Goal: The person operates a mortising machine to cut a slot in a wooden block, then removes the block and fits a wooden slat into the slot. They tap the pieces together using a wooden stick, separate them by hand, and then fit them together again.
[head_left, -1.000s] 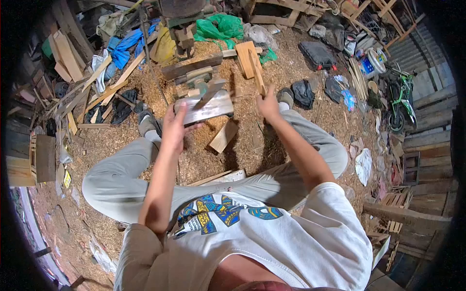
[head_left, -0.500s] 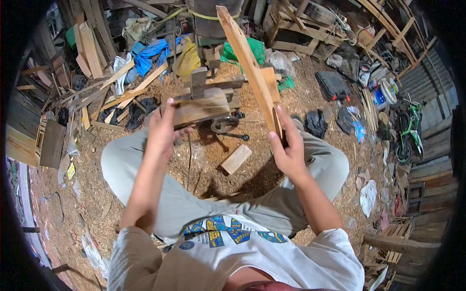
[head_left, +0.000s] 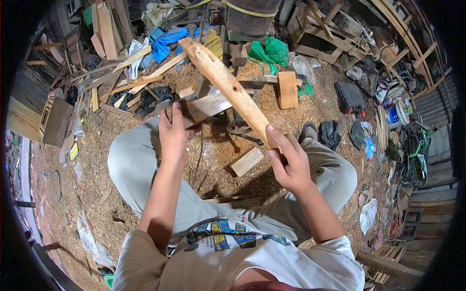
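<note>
A long, slightly curved piece of wood with a dark knot slants up and left from my right hand. My thumb and fingers are closed round its lower end. In my left hand is a short, darker wooden board, with the thumb on top and fingers underneath. The long piece crosses in front of the board's right end in this view. Below them, a metal wheel-like part with a handle shows partly behind the wood. A small wooden block lies on the ground between my legs.
An upright-looking wooden block stands past my right hand. A green plastic bag, a blue cloth and scrap planks lie farther off. A black case and a small green bike are at the right. Wood shavings cover the ground.
The long piece has tilted over to the left, and now overlaps the board in view. Its broad face with the knot has turned toward me. Both hands keep their hold.
</note>
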`<state>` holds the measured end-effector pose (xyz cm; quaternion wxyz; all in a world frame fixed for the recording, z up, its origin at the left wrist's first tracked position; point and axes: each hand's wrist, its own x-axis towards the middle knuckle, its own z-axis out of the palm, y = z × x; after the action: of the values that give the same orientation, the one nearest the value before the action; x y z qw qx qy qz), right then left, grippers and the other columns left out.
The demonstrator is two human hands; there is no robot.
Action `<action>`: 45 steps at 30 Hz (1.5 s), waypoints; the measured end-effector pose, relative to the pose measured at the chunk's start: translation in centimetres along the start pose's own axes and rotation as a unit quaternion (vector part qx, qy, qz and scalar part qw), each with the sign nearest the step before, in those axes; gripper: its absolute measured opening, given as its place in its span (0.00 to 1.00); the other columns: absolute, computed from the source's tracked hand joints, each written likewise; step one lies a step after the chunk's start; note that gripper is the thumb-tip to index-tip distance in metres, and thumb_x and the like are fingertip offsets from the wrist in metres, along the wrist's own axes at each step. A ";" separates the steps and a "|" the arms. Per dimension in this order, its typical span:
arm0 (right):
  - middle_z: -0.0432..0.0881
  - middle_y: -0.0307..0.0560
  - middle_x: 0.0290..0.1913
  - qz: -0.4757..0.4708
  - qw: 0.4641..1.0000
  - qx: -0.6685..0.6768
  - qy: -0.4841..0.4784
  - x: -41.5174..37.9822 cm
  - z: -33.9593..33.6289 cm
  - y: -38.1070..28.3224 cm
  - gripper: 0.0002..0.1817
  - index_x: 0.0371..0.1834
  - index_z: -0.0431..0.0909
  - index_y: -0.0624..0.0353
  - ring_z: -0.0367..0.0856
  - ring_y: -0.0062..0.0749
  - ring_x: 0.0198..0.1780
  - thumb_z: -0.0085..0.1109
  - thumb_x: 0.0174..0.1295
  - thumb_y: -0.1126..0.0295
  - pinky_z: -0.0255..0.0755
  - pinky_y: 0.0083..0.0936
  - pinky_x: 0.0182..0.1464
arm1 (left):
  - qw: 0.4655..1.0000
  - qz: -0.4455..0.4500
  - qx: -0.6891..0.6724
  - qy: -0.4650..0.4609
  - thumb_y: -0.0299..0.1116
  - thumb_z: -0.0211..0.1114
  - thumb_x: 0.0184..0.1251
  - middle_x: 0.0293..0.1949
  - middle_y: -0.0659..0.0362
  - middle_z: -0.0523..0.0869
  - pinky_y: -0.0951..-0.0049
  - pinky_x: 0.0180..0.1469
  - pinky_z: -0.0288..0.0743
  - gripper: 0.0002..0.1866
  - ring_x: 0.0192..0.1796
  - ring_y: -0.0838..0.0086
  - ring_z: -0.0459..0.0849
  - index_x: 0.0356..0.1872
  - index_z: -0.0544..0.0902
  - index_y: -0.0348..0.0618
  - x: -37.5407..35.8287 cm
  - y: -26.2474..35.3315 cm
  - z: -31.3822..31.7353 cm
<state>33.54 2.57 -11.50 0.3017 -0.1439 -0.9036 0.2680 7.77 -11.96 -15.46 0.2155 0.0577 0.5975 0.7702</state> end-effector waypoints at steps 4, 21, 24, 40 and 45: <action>0.79 0.55 0.38 -0.052 0.993 0.053 0.091 -0.3 0.7 0.5 0.37 0.79 0.74 0.49 0.80 0.50 0.33 0.68 0.64 0.77 0.77 0.40 0.37 | 1.000 -0.002 0.008 -0.002 0.49 0.59 0.86 0.55 0.54 0.86 0.61 0.42 0.92 0.23 0.51 0.65 0.90 0.65 0.72 0.41 0.0 -0.7 -0.4; 0.82 0.57 0.42 -0.006 0.999 0.015 0.045 -1.0 1.2 -0.2 0.34 0.79 0.74 0.55 0.83 0.47 0.37 0.64 0.67 0.79 0.80 0.35 0.42 | 0.999 -0.032 -0.005 0.013 0.49 0.61 0.85 0.62 0.51 0.82 0.61 0.40 0.91 0.29 0.58 0.65 0.87 0.73 0.68 0.39 0.0 -1.9 -0.8; 0.86 0.62 0.56 -0.104 0.981 0.008 0.166 -1.5 1.2 0.2 0.31 0.80 0.70 0.63 0.86 0.40 0.51 0.58 0.73 0.79 0.80 0.36 0.57 | 1.000 0.019 0.001 0.008 0.47 0.59 0.87 0.57 0.52 0.84 0.65 0.36 0.91 0.24 0.49 0.67 0.89 0.68 0.71 0.39 -0.3 -1.7 -0.4; 0.81 0.53 0.38 -0.045 0.982 0.029 0.183 0.0 0.4 -1.9 0.35 0.83 0.69 0.29 0.85 0.55 0.33 0.64 0.73 0.64 0.82 0.47 0.37 | 0.999 -0.027 -0.002 -0.025 0.47 0.59 0.86 0.64 0.48 0.79 0.59 0.41 0.91 0.29 0.55 0.59 0.89 0.74 0.64 0.39 -0.8 -3.3 -0.1; 0.87 0.61 0.54 0.091 0.992 -0.023 -0.088 -0.6 -0.3 -1.7 0.34 0.83 0.69 0.47 0.89 0.54 0.47 0.64 0.73 0.70 0.83 0.39 0.53 | 0.999 -0.014 0.025 0.021 0.49 0.62 0.84 0.66 0.49 0.78 0.57 0.40 0.91 0.38 0.55 0.59 0.89 0.83 0.56 0.43 -0.7 -4.6 0.1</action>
<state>34.02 1.03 -10.64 0.1918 -0.2084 -0.9158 0.2849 9.61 -11.21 -19.63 0.2121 0.0386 0.6214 0.7533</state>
